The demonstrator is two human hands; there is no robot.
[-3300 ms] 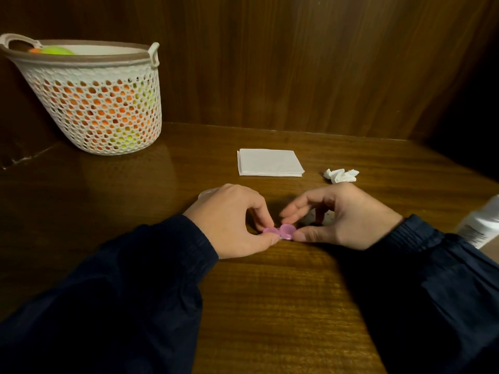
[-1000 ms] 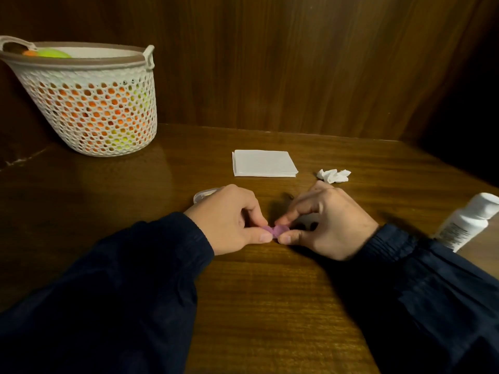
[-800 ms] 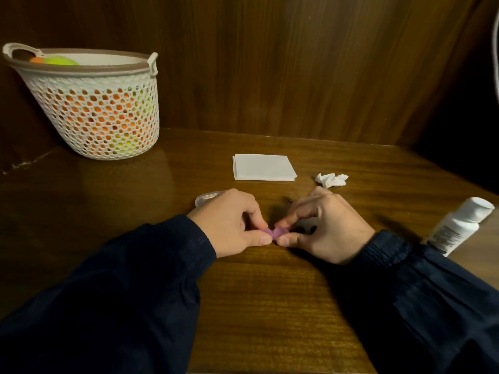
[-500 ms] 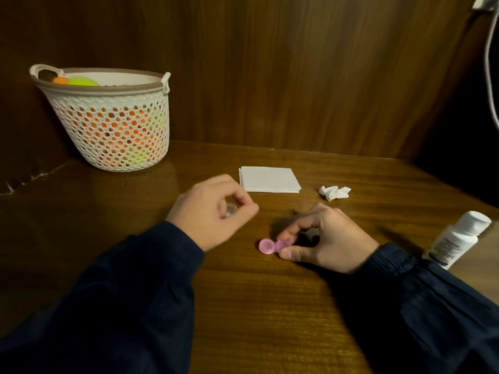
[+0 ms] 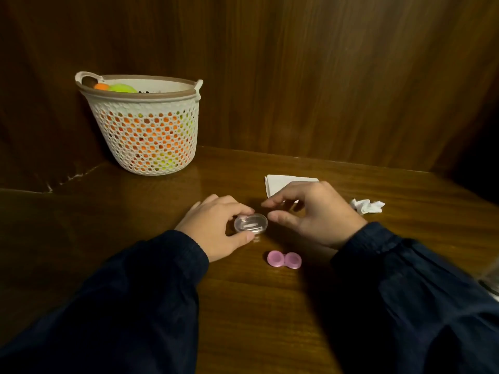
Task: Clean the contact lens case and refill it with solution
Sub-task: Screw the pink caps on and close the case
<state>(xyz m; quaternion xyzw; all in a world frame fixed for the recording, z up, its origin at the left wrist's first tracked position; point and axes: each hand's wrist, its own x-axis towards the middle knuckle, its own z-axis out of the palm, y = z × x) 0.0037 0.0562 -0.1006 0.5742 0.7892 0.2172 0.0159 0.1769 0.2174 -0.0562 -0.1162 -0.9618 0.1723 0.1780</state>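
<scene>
We wear a dark navy long-sleeved top; both sleeves (image 5: 129,300) are loose, softly creased and gathered at narrow cuffs. Our left hand (image 5: 216,228) and right hand (image 5: 318,214) are bare, without rings or watch.

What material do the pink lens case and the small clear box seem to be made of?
Pink lens case: probably translucent glossy plastic; light glows through its two round caps. Small clear box: probably transparent hard plastic; a pale piece inside shows through, and its rim glints.
</scene>
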